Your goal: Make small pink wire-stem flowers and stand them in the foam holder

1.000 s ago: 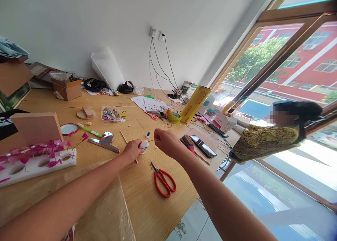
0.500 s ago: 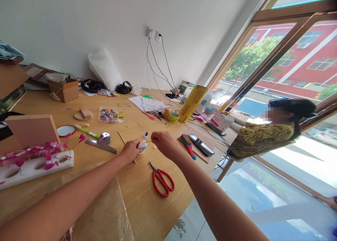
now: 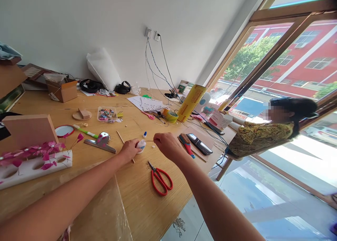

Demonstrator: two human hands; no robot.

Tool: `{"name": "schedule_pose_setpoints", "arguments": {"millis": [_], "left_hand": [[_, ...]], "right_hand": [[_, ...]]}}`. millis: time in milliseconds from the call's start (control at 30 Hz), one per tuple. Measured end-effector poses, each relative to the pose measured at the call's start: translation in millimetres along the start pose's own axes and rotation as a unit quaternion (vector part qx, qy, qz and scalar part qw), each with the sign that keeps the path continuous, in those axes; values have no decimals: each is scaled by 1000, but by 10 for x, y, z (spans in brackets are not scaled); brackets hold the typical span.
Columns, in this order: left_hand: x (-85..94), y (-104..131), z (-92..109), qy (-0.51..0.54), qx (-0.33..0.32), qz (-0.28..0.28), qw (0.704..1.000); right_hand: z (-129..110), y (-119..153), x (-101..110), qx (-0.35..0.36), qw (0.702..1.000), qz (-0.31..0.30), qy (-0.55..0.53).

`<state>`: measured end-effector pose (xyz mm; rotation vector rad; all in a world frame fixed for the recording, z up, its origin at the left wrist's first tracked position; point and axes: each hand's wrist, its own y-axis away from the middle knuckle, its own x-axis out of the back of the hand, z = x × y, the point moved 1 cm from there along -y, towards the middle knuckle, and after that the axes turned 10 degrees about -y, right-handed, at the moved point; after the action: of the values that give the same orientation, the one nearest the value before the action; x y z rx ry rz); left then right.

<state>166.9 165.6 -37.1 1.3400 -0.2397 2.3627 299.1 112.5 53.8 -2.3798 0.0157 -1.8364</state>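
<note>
My left hand [image 3: 129,150] is wrapped round a small white glue bottle [image 3: 141,146], held nearly upright over the table. My right hand [image 3: 166,144] pinches a thin stick [image 3: 150,140] that points left toward the bottle's top; at this size I cannot tell whether the two touch. Behind the bottle stands a blue pointed cap [image 3: 145,134]. A wooden stick [image 3: 120,137] lies partly under my left hand. Closer to me are red-handled scissors [image 3: 161,180], blades pointing away. A red-handled brush [image 3: 187,145] rests to the right of my right hand.
At left, pink flowers [image 3: 47,149] stand by a white holder with holes [image 3: 26,173]. A metal clip [image 3: 101,144], a bead box [image 3: 107,114] and a yellow roll box [image 3: 191,103] lie farther back. A person [image 3: 265,135] sits at right, beyond a phone [image 3: 200,144].
My right hand has drawn slightly to the right, away from the bottle, with the thin stick. My left hand keeps its hold on the bottle. The whole view has shifted a little.
</note>
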Motion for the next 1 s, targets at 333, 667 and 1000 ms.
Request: {"name": "schedule_pose_setpoints", "arguments": {"millis": [333,667,1000], "left_hand": [[-13,-26,-8,-14,12,1,1000],[-32,-49,-49,-11,17,6,1000],[110,78,-46,14,26,48,998]], "right_hand": [[184,101,-281,-37,990,61,-118],[209,123,-472,-59,961,98,-253],[274,100,-735,-89,897,97,-422]]}}
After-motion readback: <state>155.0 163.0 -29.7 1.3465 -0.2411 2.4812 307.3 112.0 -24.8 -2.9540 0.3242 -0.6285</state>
